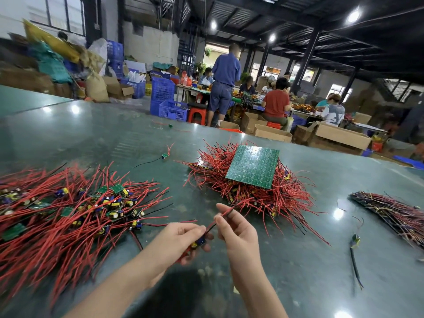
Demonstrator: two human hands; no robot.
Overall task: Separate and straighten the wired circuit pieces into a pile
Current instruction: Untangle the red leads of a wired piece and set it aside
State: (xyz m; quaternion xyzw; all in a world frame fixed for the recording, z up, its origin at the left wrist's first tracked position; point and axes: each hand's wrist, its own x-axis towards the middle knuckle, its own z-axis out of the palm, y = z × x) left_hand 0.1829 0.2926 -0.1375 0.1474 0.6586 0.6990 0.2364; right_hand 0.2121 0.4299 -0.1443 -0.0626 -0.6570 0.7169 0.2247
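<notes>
Above the glossy dark green table, the left hand grips a small circuit piece with blue and yellow components. The right hand pinches its red and black wires. A loose pile of red-wired pieces lies left; a tangled heap under a square green circuit panel lies ahead.
</notes>
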